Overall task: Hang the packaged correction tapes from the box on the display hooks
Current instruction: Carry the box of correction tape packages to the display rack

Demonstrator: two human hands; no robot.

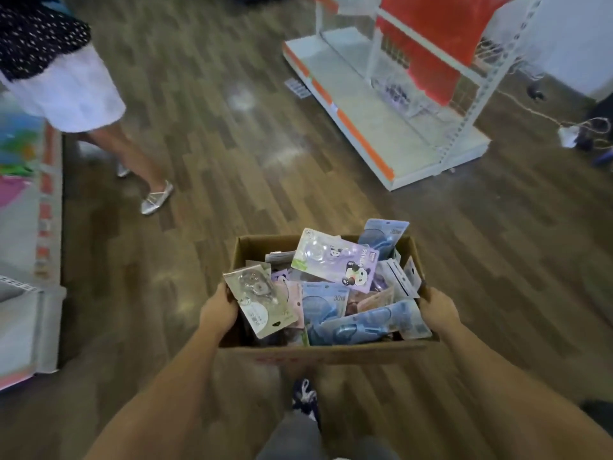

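head view: the open cardboard box (326, 351) sits low centre, left hand (217, 310) and right hand (438, 308) curled over its side rims. heaped packaged correction tapes (335, 263) look light, stiff, slippery; pinch one by its card top.

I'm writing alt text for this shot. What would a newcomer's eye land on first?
First, the open cardboard box at lower centre, heaped with packaged correction tapes, carried by the left hand and right hand gripping its sides. Next, the white display rack with a red panel at upper right, and another person's legs walking at upper left.
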